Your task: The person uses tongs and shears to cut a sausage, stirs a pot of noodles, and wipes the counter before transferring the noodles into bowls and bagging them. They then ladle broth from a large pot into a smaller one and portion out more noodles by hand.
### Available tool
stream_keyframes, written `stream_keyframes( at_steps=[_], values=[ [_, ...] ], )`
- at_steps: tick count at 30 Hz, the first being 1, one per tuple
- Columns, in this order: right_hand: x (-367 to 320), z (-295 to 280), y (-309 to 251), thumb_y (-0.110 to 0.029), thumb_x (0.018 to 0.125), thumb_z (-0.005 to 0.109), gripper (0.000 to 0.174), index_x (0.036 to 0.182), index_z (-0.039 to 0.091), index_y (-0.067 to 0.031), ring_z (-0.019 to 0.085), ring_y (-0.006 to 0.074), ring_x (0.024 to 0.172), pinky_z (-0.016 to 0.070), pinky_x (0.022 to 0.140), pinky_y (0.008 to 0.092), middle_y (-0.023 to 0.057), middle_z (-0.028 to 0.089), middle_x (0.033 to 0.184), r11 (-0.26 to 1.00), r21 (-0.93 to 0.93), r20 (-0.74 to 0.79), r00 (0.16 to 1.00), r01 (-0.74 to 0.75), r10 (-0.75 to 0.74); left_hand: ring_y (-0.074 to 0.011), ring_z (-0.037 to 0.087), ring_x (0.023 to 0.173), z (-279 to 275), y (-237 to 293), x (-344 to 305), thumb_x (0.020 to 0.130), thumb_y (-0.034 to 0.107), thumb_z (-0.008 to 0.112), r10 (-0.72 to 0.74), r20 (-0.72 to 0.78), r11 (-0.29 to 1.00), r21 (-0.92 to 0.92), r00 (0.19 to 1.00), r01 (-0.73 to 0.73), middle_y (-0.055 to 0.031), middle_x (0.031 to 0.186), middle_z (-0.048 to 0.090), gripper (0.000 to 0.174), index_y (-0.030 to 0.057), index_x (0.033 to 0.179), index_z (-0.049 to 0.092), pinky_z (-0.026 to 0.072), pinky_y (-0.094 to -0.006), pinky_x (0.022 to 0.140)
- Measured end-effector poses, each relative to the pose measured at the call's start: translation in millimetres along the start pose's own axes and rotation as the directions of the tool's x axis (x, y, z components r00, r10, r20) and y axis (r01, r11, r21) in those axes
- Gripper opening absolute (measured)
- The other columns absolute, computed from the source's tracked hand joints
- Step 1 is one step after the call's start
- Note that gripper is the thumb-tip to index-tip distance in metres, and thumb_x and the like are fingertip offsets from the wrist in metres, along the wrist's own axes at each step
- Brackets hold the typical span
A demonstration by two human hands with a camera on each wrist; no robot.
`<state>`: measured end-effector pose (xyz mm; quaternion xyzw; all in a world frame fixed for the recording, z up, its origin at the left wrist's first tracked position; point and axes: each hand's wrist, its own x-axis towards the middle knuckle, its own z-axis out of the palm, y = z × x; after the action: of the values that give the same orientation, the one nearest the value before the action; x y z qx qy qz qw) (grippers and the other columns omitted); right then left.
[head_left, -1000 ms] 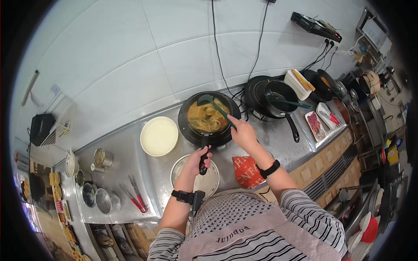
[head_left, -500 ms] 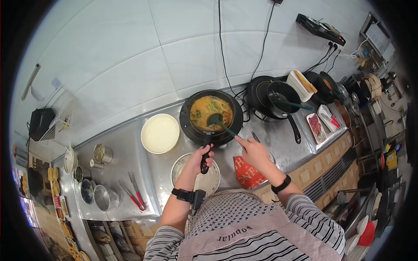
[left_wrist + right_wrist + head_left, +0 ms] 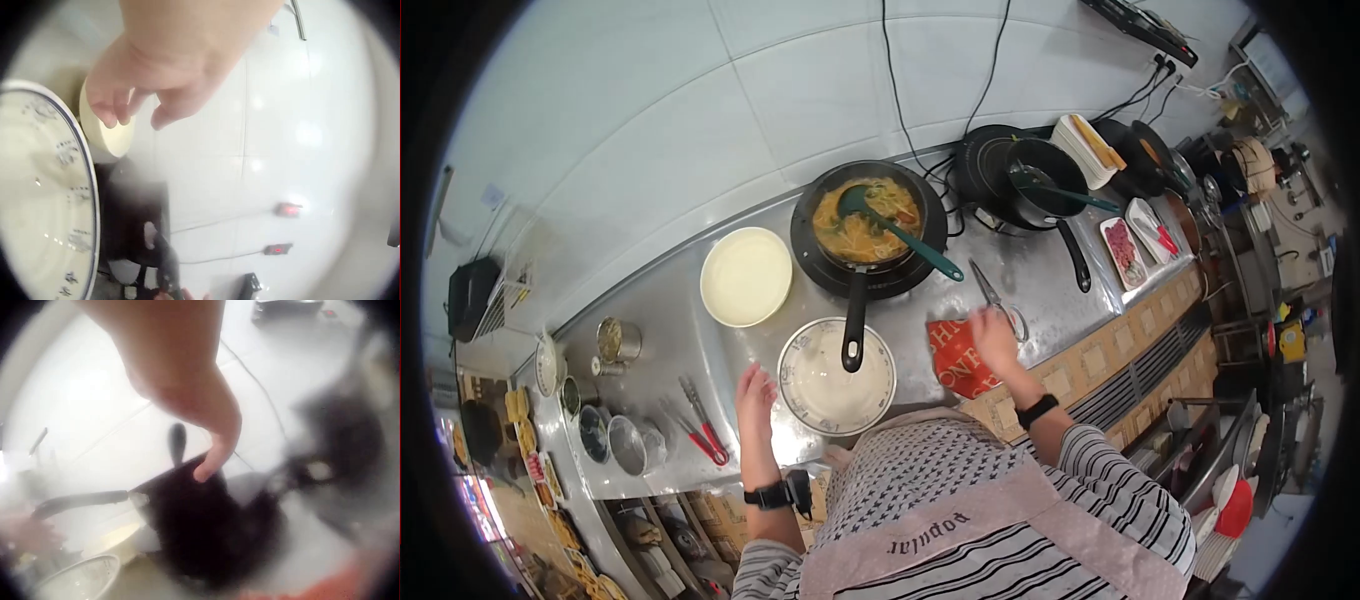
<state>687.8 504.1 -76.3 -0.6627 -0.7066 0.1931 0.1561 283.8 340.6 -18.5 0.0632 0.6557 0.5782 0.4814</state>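
A black frying pan [image 3: 825,180] with noodle-like food in an orange-brown sauce [image 3: 865,243] sits on the black burner. A dark green spatula [image 3: 915,245] lies in it, its handle leaning out over the rim. The pan's black handle [image 3: 855,315] reaches over a white bowl with a blue-patterned rim [image 3: 837,420]. My left hand [image 3: 756,400] hovers left of this bowl, holding nothing, fingers loosely bent. Over the edge of a red printed cloth [image 3: 955,358] is my right hand [image 3: 994,345], close beside scissors [image 3: 990,285], fingers loose and blurred.
A cream round dish [image 3: 747,277] stands left of the pan. To the right, a black saucepan [image 3: 1045,185] holds another green utensil, beside a meat tray [image 3: 1120,250]. Red-handled tongs [image 3: 700,430] and several metal containers [image 3: 630,445] occupy the left counter.
My left hand has let go of the pan handle and moved left. My right hand has stopped stirring, released the spatula in the pan, and drawn back toward the red cloth.
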Motion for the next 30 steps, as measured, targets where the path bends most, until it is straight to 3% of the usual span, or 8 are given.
stream_keyframes(
  at_steps=[4,9,11,14,18,25,27,30],
  values=[
    [-49,27,-21,-0.041,0.076,0.065,0.063,0.121,0.045,-0.0005,0.052,0.0446,0.093,0.0431,0.078,0.0496,0.0304,0.049,0.109,0.904,-0.421,-0.017,0.996,0.075,-0.091,-0.0147,0.056,0.082,21,-7,-11,0.090,0.020,0.054,-0.037,0.113,0.997,-0.070,0.993,0.045,-0.0068,0.097,0.056,0.037,0.0037,0.123,0.047,0.0456,-0.0260,0.071],
    [3,27,29,-0.022,0.075,0.061,0.048,0.118,0.051,-0.0017,0.057,0.0297,0.100,0.0442,0.087,0.0381,0.0175,0.058,0.110,0.879,0.365,0.240,0.943,-0.307,0.230,-0.0182,0.059,0.086,103,28,-8,0.091,0.025,0.053,-0.064,0.322,0.996,-0.033,0.945,0.079,-0.0086,0.100,0.056,0.038,0.0031,0.122,0.046,0.0491,-0.0305,0.075],
    [21,-1,52,-0.021,0.078,0.055,0.045,0.118,0.051,-0.0007,0.056,0.0317,0.103,0.0432,0.090,0.0408,0.0179,0.057,0.113,0.362,0.840,0.352,0.913,-0.405,0.204,-0.0193,0.059,0.086,126,30,15,0.091,0.027,0.053,-0.163,0.491,0.982,0.001,0.856,0.187,-0.0095,0.100,0.057,0.038,0.0035,0.120,0.047,0.0501,-0.0303,0.073],
    [30,-47,83,-0.020,0.079,0.047,0.045,0.119,0.050,0.0002,0.055,0.0338,0.106,0.0411,0.095,0.0444,0.0171,0.057,0.116,-0.290,0.850,0.487,0.865,-0.439,0.121,-0.0162,0.057,0.077,170,42,12,0.092,0.030,0.053,-0.333,0.568,0.918,0.012,0.753,0.396,-0.0075,0.093,0.056,0.037,0.0041,0.118,0.048,0.0485,-0.0266,0.064],
    [42,-88,73,-0.021,0.077,0.044,0.049,0.121,0.048,-0.0001,0.052,0.0362,0.109,0.0377,0.098,0.0481,0.0185,0.055,0.120,-0.491,0.761,0.457,0.888,-0.423,-0.056,-0.0081,0.046,0.056,182,33,42,0.092,0.029,0.052,-0.378,0.829,0.695,-0.040,0.411,0.718,-0.0010,0.075,0.049,0.032,0.0049,0.113,0.049,0.0375,-0.0201,0.048],
    [102,-87,-30,-0.008,0.072,0.047,0.052,0.124,0.047,-0.0028,0.052,0.0281,0.111,0.0389,0.098,0.0392,0.0133,0.050,0.125,-0.138,0.980,0.144,0.989,-0.146,-0.023,-0.0014,0.028,0.039,177,42,24,0.088,0.014,0.056,-0.417,0.625,0.842,-0.007,0.660,0.539,0.0078,0.058,0.035,0.009,0.0141,0.091,0.048,0.0196,-0.0180,0.033],
    [138,-79,-54,-0.012,0.074,0.054,0.050,0.124,0.048,-0.0039,0.048,0.0296,0.116,0.0361,0.100,0.0390,0.0152,0.045,0.129,0.352,0.933,0.020,0.964,0.079,-0.267,-0.0013,0.028,0.039,162,51,18,0.088,0.012,0.056,-0.410,0.601,0.837,-0.050,0.686,0.544,0.0069,0.057,0.034,0.010,0.0133,0.094,0.048,0.0199,-0.0181,0.032],
    [187,-13,-95,-0.061,0.075,0.058,0.078,0.134,0.044,-0.0120,0.021,0.0445,0.131,0.0173,0.107,0.0499,0.0285,0.027,0.140,0.939,0.105,0.084,0.938,0.328,-0.337,-0.0018,0.027,0.037,141,71,1,0.087,0.010,0.055,-0.357,0.614,0.837,-0.124,0.704,0.533,0.0057,0.057,0.035,0.011,0.0124,0.095,0.048,0.0197,-0.0185,0.031]
  ],
)
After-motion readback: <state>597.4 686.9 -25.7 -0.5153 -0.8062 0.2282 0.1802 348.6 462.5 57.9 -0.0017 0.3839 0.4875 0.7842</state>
